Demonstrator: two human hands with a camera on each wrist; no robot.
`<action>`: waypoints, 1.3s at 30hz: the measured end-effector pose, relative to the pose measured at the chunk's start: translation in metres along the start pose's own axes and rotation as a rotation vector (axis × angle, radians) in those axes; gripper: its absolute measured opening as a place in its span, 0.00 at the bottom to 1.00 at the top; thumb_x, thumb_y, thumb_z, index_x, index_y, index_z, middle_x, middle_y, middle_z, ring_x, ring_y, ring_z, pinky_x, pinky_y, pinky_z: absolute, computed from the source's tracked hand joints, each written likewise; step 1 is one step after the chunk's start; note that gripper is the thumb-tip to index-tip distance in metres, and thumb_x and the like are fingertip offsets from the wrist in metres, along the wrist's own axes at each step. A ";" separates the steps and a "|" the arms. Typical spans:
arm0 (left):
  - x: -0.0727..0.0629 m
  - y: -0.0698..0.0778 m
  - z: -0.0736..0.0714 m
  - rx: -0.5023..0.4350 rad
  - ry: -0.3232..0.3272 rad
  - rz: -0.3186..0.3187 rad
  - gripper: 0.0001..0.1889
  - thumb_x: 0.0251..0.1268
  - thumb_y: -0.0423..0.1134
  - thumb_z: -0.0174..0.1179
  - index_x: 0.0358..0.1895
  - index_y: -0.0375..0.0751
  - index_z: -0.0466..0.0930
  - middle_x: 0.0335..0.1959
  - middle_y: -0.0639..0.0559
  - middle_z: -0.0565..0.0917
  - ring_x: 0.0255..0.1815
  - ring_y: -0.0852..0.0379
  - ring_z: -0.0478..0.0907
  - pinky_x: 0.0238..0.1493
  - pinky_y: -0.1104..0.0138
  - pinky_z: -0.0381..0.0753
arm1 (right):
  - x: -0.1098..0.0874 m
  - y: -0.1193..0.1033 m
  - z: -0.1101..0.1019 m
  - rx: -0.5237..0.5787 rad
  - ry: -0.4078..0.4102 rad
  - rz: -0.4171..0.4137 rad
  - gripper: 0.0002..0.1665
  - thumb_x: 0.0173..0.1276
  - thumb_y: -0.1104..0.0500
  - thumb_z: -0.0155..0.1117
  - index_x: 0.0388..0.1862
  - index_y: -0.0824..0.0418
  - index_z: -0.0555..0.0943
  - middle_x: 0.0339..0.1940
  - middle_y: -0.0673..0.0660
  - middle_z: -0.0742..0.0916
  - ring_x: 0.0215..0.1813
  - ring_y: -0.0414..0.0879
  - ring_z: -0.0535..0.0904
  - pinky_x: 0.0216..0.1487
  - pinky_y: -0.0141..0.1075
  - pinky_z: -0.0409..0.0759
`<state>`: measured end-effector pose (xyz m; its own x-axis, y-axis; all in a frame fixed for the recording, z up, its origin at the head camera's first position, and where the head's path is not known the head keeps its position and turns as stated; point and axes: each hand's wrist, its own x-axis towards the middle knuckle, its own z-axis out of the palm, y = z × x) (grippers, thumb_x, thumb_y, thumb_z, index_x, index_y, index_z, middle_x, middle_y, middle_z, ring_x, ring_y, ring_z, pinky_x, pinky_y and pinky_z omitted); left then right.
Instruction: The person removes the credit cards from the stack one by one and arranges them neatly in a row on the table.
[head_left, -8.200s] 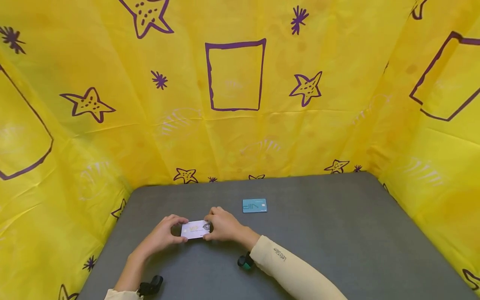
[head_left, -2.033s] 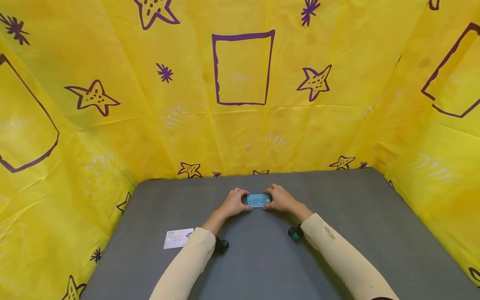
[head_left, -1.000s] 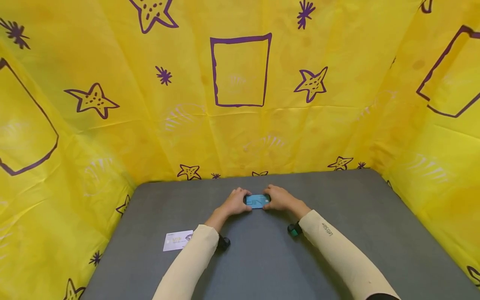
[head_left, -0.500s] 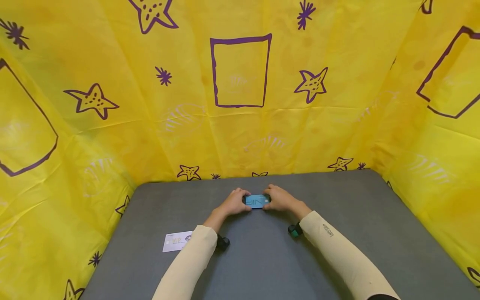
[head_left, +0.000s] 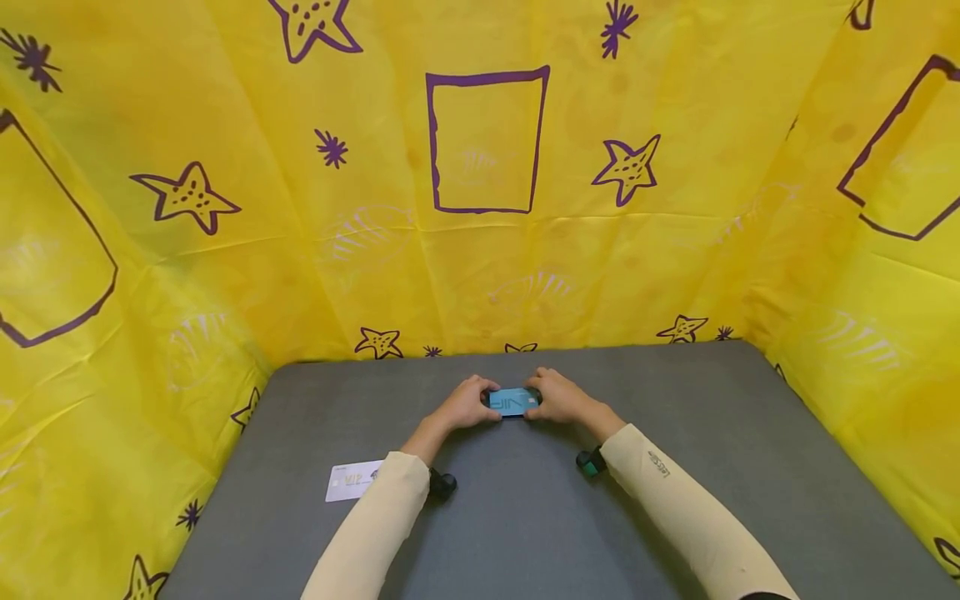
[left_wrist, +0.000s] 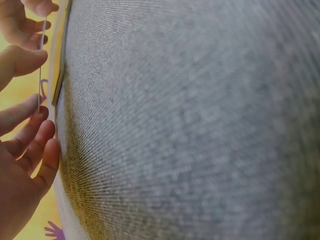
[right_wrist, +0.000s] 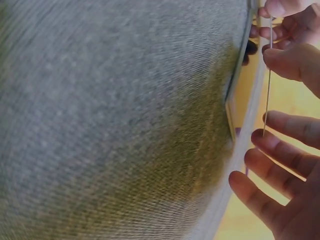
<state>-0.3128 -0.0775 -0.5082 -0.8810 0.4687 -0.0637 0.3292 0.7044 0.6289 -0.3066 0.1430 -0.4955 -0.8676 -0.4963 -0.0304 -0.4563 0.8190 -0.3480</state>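
Two forearms in smooth cream sleeves, the left sleeve (head_left: 367, 533) and the right sleeve (head_left: 690, 504), reach forward from the bottom and angle inward toward each other; small lettering is printed on the right one. Near the left sleeve, and partly covered by it, a thin white card (head_left: 351, 482) with gold "VIP" lettering lies on the table (head_left: 517, 525), whose surface is dark gray with a fine ribbed weave. Each wrist carries a small black device: the left device (head_left: 442, 485) is plain, the right device (head_left: 591, 463) has a green patch. Beyond them, toward the table's far edge, the bare left hand (head_left: 462, 406) and bare right hand (head_left: 561, 397) face each other, each pinching one end of a blue card (head_left: 512, 402) between thumb and fingertips, thumbs on the nearer side. This card is a flat, glossy rectangle with darker lettering and a pale chip. Both wrist cameras catch it edge-on as a slim line, with a gap between it and the gray surface, the lower fingers spread apart. Farthest off, creased, shiny yellow fabric (head_left: 480, 279) rises behind the table, printed with purple-outlined starfish, spiky bursts and a square.
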 end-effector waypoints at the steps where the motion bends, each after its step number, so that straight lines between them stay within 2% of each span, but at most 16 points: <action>1: 0.000 0.000 -0.001 0.006 0.001 0.003 0.27 0.56 0.42 0.69 0.59 0.38 0.77 0.49 0.43 0.76 0.46 0.51 0.73 0.50 0.58 0.75 | 0.000 0.000 -0.001 0.002 0.005 -0.005 0.31 0.59 0.47 0.72 0.56 0.63 0.80 0.42 0.57 0.78 0.40 0.46 0.69 0.42 0.38 0.70; 19: -0.013 0.003 -0.008 -0.027 0.028 0.018 0.28 0.54 0.43 0.70 0.59 0.38 0.78 0.49 0.43 0.77 0.47 0.51 0.73 0.52 0.57 0.75 | -0.011 -0.008 -0.007 0.060 0.047 -0.030 0.31 0.58 0.50 0.73 0.56 0.65 0.80 0.42 0.56 0.78 0.39 0.44 0.68 0.41 0.37 0.68; 31: -0.035 0.009 -0.019 -0.041 0.098 0.017 0.29 0.55 0.42 0.71 0.61 0.39 0.76 0.52 0.43 0.75 0.50 0.48 0.74 0.53 0.55 0.75 | -0.017 -0.023 -0.014 0.120 0.121 -0.094 0.30 0.57 0.50 0.74 0.55 0.63 0.80 0.45 0.56 0.79 0.41 0.43 0.71 0.43 0.35 0.71; 39: -0.050 0.016 -0.027 -0.028 0.133 0.049 0.30 0.54 0.41 0.71 0.61 0.37 0.76 0.51 0.43 0.75 0.51 0.47 0.74 0.52 0.54 0.75 | -0.022 -0.034 -0.017 0.153 0.168 -0.117 0.29 0.55 0.52 0.75 0.54 0.63 0.81 0.46 0.57 0.79 0.42 0.44 0.72 0.44 0.36 0.72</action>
<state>-0.2726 -0.1044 -0.4740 -0.9020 0.4260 0.0696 0.3648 0.6663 0.6504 -0.2754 0.1306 -0.4666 -0.8373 -0.5198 0.1696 -0.5311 0.6994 -0.4784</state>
